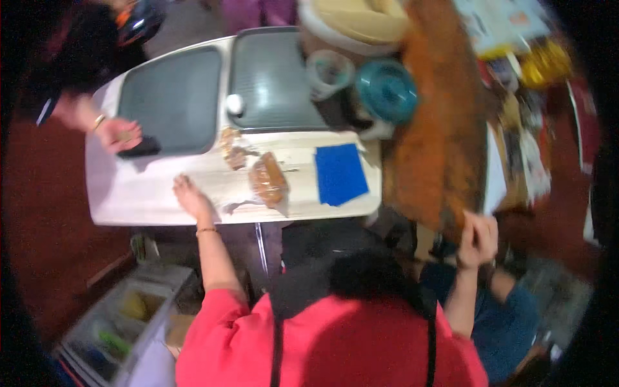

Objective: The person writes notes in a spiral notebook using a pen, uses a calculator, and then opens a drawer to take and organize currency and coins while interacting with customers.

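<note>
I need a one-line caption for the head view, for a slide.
Left hand rests on white table near bagged bread; right hand grips orange-brown board.

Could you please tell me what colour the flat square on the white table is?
The flat square is blue; head view.

Right hand (478, 238) blurred (grip unclear); bagged food (267, 180) indistinct.

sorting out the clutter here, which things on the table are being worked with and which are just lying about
In use: left hand beside bagged bread; right hand on brown cloth.
Lying about: blue square, teal lid, dark trays.
</note>
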Tool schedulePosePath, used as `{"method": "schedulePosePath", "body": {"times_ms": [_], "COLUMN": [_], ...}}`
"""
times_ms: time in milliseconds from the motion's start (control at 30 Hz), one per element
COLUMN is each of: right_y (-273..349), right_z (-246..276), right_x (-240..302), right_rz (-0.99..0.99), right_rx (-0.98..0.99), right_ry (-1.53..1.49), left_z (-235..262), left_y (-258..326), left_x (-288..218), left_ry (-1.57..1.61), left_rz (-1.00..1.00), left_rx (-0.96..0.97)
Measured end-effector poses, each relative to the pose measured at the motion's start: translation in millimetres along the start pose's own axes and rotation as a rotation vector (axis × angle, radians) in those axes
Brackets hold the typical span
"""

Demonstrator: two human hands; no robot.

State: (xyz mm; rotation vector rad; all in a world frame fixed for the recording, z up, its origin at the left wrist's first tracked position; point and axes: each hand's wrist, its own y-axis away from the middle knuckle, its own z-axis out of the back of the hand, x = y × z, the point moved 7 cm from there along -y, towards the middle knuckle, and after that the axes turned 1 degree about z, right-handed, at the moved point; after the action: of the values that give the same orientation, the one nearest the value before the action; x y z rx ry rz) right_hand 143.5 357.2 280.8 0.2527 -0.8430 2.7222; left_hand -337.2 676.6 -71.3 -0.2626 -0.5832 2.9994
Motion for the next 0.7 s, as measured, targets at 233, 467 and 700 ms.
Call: {"method": "schedulePosePath", "body": {"times_ms": [233,467,700], "right_y": [-10.0,12.3,140.3], "right_z": [-2.8,18.8,71.5], "right_x": [1.7,-12.6,-105.6], "right_rz": [0.14,0.091,0.006], "right_rx": [-0.089,-0.232,-0.275], "right_ry": [-0.134,-0.218,-0.176], "left_z": [-34.5,-91.5,29.1], "left_y": [-36.5,-30.7,179.8], "left_x": [77.1,59.7,-34.4], "left_ry": [0.285,0.479,0.13], "left_rz": [0.104,0.18,0.952], "left_rx": [0.291,0.691,1.318]}}
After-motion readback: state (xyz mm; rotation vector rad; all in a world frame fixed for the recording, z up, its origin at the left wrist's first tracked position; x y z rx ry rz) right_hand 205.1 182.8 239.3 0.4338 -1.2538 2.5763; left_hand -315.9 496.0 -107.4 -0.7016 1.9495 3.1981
